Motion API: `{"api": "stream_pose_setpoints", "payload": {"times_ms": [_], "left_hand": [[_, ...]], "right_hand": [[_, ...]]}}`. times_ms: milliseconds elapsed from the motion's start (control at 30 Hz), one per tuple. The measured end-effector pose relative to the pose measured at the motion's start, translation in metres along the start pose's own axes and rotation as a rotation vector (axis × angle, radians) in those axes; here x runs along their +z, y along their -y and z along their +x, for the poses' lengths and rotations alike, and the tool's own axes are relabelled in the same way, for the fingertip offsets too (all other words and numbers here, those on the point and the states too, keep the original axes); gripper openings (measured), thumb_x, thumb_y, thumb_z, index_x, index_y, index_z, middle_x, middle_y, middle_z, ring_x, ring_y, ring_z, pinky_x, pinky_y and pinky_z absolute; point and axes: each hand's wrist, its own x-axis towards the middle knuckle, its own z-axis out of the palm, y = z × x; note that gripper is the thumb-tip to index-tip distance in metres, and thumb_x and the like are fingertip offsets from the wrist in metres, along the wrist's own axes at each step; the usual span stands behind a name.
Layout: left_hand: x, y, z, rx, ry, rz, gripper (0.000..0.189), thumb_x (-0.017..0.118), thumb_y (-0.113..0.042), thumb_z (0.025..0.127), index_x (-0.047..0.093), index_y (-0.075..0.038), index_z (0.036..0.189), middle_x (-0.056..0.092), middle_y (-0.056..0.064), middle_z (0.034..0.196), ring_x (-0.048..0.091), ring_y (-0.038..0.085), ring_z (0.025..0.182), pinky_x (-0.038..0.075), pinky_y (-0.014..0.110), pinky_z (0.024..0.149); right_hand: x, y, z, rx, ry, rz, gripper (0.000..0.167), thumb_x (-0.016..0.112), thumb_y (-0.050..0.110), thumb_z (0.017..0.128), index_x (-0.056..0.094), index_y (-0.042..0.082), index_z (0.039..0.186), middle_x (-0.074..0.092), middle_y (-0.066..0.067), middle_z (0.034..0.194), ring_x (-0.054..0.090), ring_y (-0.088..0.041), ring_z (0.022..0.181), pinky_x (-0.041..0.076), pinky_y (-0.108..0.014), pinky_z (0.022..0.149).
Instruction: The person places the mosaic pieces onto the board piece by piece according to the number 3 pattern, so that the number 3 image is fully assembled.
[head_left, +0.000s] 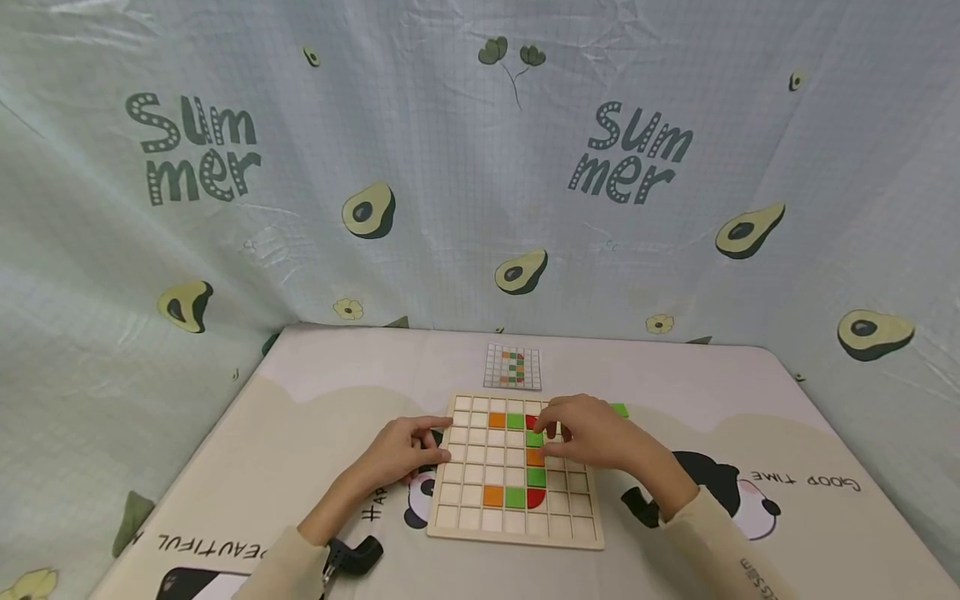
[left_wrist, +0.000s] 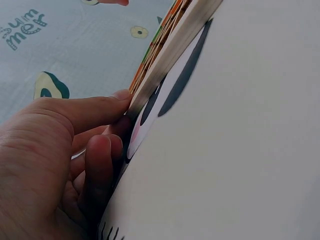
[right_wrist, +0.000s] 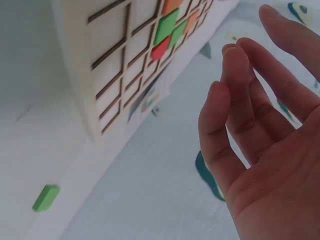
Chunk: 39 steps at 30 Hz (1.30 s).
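A wooden grid board [head_left: 472,521] lies on the table, with orange, green and red tiles set in some of its squares. My left hand [head_left: 401,450] touches the board's left edge with thumb and a fingertip; in the left wrist view, a fingertip [left_wrist: 121,95] rests right at the wooden edge. Over the board's upper right part is my right hand [head_left: 588,429], its fingers loosely bent around the column with a red tile [head_left: 536,498] and an orange tile [head_left: 535,457]. Nothing shows between those fingers [right_wrist: 235,65] in the right wrist view.
Behind the board lies a small card [head_left: 491,367] printed with a grid of coloured squares. A loose green tile [head_left: 620,410] sits on the table right of the board, partly behind the right hand. A patterned curtain [head_left: 450,167] hangs behind the table.
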Motion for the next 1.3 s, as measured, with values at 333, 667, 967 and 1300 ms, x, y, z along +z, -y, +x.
{"api": "stream_pose_setpoints", "payload": {"times_ms": [333,667,967,1300], "left_hand": [[0.000,-0.002,0.000,-0.015,-0.003,-0.004,0.057,0.079,-0.021,0.091,0.062,-0.005,0.143,0.068,-0.002,0.074,0.046,0.010,0.042,0.046,0.028,0.041],[0.001,-0.002,0.002,-0.011,-0.002,-0.007,0.056,0.078,-0.022,0.092,0.062,-0.005,0.143,0.068,-0.002,0.075,0.046,0.009,0.042,0.046,0.028,0.041],[0.001,-0.001,0.001,-0.024,-0.011,-0.006,0.056,0.079,-0.022,0.092,0.062,-0.006,0.143,0.068,-0.002,0.076,0.045,0.010,0.042,0.045,0.028,0.041],[0.000,-0.003,0.002,-0.020,-0.010,-0.001,0.056,0.079,-0.022,0.092,0.062,-0.006,0.143,0.068,-0.002,0.075,0.045,0.009,0.042,0.046,0.029,0.041]], "right_hand": [[-0.011,-0.031,-0.005,0.069,-0.058,-0.031,0.018,0.081,0.026,0.090,0.078,0.015,0.105,0.067,0.011,0.089,0.056,-0.003,0.073,0.049,-0.022,0.068],[-0.022,-0.060,-0.013,0.127,-0.097,-0.034,0.020,0.081,0.022,0.090,0.077,0.011,0.106,0.069,0.006,0.089,0.057,-0.006,0.074,0.049,-0.025,0.066],[-0.022,-0.088,-0.017,0.176,-0.095,0.032,0.022,0.079,0.023,0.091,0.077,0.009,0.108,0.070,0.003,0.093,0.058,-0.009,0.076,0.051,-0.027,0.068],[-0.023,-0.111,-0.025,0.181,-0.122,0.026,0.026,0.078,0.018,0.091,0.075,0.005,0.113,0.072,-0.009,0.103,0.058,-0.008,0.075,0.050,-0.028,0.068]]}}
